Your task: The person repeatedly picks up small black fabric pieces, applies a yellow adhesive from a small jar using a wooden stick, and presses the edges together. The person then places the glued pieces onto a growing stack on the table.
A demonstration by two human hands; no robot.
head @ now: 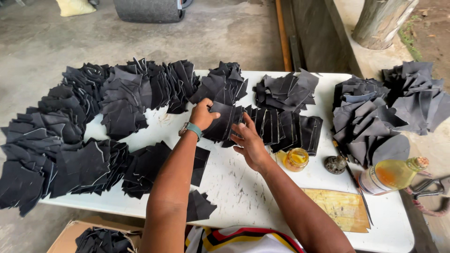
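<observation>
Many flat black cut pieces lie in overlapping stacks over a white table [243, 187]. My left hand [202, 114], with a watch on a teal strap at the wrist, pinches the top edge of one black piece [225, 122] at the left end of a fanned row [286, 131]. My right hand [251, 145] rests with fingers spread on the lower edge of the same piece. Further stacks of black pieces [222, 84] sit just beyond my hands.
A small open jar of yellow glue [296, 159] and a dark lump [335, 164] stand right of my right hand. A bottle of yellow liquid [393, 174], a thin brush [351, 173], a stained board [342, 208] and scissors [429, 187] lie at right. A cardboard box [101, 236] sits below.
</observation>
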